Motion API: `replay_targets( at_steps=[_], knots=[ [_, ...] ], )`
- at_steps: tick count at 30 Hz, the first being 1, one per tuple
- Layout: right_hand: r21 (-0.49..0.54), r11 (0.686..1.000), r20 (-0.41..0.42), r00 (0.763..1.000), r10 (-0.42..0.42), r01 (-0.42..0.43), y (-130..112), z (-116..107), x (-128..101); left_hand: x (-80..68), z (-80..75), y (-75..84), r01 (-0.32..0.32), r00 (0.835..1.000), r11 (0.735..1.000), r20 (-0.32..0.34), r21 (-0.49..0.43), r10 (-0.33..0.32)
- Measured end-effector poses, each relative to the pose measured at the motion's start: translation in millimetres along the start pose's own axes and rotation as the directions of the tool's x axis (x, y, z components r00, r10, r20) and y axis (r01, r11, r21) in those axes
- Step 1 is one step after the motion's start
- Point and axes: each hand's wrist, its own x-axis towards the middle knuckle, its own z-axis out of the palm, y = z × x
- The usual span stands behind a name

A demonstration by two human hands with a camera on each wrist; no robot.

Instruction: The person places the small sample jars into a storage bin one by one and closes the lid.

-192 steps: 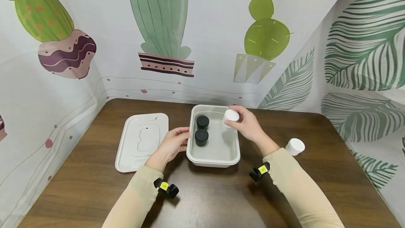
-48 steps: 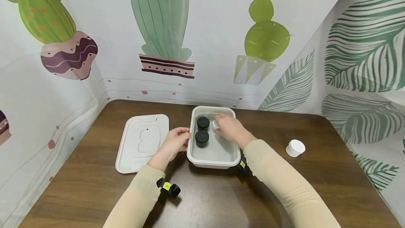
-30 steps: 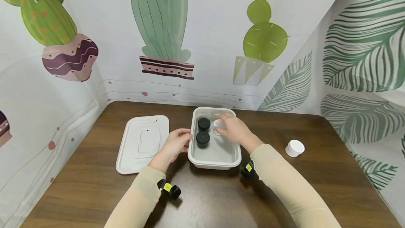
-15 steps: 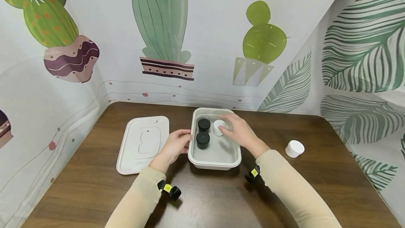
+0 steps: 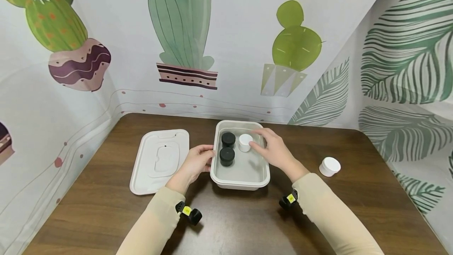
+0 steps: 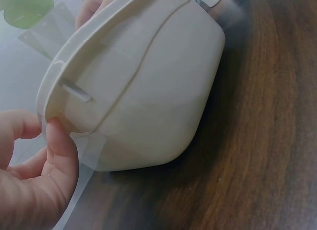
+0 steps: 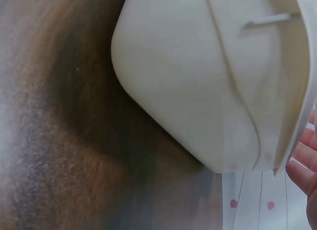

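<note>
Head view: a white rectangular container (image 5: pixel 240 176) stands near the middle of the brown wooden table (image 5: pixel 230 223), toward its far edge. The left hand (image 5: pixel 194 163) grips the container's left rim, fingers curled over it. The right hand (image 5: pixel 274 152) hovers over the container's right half, fingers relaxed and holding nothing, fingertips just beside a white-capped jar (image 5: pixel 245 143) standing in the far part of the container. Two black-capped jars (image 5: pixel 227 148) stand along its left wall. The container's lid (image 5: pixel 159 160) lies flat toward the table's left edge; another white jar (image 5: pixel 330 166) stands toward the right edge. Left wrist view: thumb and fingers (image 6: pixel 59 150) pinch the container's rim (image 6: pixel 49 98). Right wrist view: the container's outer wall (image 7: pixel 198 91) fills the frame; fingertips (image 7: pixel 303 165) show at the right edge.
</note>
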Motion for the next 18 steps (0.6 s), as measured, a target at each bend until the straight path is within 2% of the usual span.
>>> replay_targets(
  at_steps=[8,18],
  knots=[
    [0.081,0.996,-0.034,0.998,0.052,-0.049,3,-5,-7,-0.5,-0.7,0.1,-0.012,1.000,1.000,0.008,0.001,0.012],
    [0.190,0.974,-0.052,0.990,0.134,-0.122,9,-11,-17,-0.7,-1.2,-1.2,-0.008,1.000,1.000,0.005,-0.004,0.008]
  ],
)
